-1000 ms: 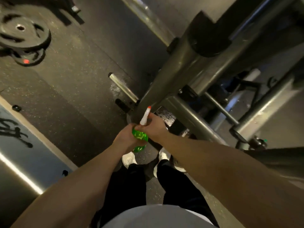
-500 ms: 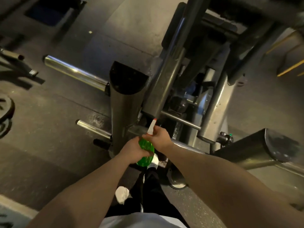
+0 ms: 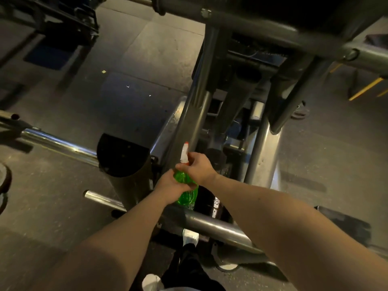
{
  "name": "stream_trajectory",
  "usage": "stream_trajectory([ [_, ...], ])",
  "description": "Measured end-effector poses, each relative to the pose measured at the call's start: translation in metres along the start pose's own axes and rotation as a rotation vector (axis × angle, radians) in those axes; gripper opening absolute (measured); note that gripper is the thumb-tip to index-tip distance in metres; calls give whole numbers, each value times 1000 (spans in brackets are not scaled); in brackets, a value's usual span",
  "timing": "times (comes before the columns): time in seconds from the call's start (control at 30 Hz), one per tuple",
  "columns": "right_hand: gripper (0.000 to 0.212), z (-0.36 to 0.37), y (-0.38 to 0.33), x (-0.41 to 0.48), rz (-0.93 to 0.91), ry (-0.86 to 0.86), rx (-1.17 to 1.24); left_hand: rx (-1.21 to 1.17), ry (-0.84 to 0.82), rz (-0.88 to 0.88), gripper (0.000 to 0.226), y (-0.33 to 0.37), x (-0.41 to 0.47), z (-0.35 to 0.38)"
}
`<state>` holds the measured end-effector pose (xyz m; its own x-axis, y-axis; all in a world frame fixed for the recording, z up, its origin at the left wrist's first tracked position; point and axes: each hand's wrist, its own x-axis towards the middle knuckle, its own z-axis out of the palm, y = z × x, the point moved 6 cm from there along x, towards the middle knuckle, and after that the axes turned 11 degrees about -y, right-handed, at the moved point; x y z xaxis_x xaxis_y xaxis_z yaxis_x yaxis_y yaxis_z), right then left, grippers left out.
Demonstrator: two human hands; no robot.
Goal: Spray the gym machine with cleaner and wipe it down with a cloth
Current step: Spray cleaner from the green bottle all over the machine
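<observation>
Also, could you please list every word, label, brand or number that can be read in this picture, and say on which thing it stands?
No text can be read anywhere in this picture.
Spray bottle: no label shows on its green body; the left hand and right hand cover part of it.
Gym machine: no brand plate, number or sign shows on its grey tubes.

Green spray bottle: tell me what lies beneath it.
Below the green spray bottle a grey frame tube crosses, with a dark glinting plate just above it. The left hand and right hand cover the bottle's middle and whatever lies behind it.
</observation>
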<state>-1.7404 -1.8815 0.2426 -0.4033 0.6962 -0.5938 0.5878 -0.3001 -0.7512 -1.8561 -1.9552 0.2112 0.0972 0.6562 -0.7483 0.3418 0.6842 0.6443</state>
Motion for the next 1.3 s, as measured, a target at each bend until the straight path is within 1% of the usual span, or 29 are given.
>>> stream_trajectory([
  [0.1, 34, -32, -15, 12, -29, 19, 5, -16, -5, 15, 79, 29, 15, -7],
  [0.2, 30, -57, -30, 20, -62, 24, -35, -2, 18, 35, 86, 54, 25, -13],
  [0.3, 25, -71, -50, 20, -125, 20, -48, -21, 42, 69, 82, 76, 29, -17],
  [0.4, 32, -91, -64, 11, -165, 54, 2, 16, 24, 133, 75, 104, 28, -23],
  [0.47, 39, -110, -73, 5, -194, 73, 38, 83, 10, 169, 72, 125, 25, -27],
  [0.53, 44, -129, -87, -3, -231, 85, 35, 124, 16, 219, 71, 149, 23, -29],
  [0.7, 55, -175, -128, -21, -331, 186, -20, 126, 60, 334, 84, 214, 11, -31],
  [0.77, 58, -192, -140, -28, -358, 244, -46, 136, 94, 364, 84, 238, 6, -32],
  [0.87, 49, -216, -150, -39, -372, 287, -56, 184, 94, 398, 80, 266, -1, -26],
  [0.93, 44, -227, -150, -47, -369, 307, -65, 219, 111, 405, 86, 280, -6, -18],
  [1.0, 46, -238, -145, -57, -379, 344, -70, 221, 108, 419, 95, 290, -5, -8],
  [1.03, 48, -243, -142, -63, -380, 359, -70, 232, 94, 420, 95, 295, -6, -2],
  [1.1, 49, -254, -131, -75, -375, 381, -59, 286, 67, 432, 83, 304, -9, 15],
  [1.17, 44, -267, -118, -87, -363, 430, -44, 326, 24, 445, 72, 312, -10, 31],
  [1.23, 39, -276, -111, -99, -370, 483, -43, 327, 1, 451, 71, 319, -12, 45],
  [1.3, 43, -277, -116, -109, -390, 488, -57, 258, 9, 467, 69, 325, -18, 51],
])
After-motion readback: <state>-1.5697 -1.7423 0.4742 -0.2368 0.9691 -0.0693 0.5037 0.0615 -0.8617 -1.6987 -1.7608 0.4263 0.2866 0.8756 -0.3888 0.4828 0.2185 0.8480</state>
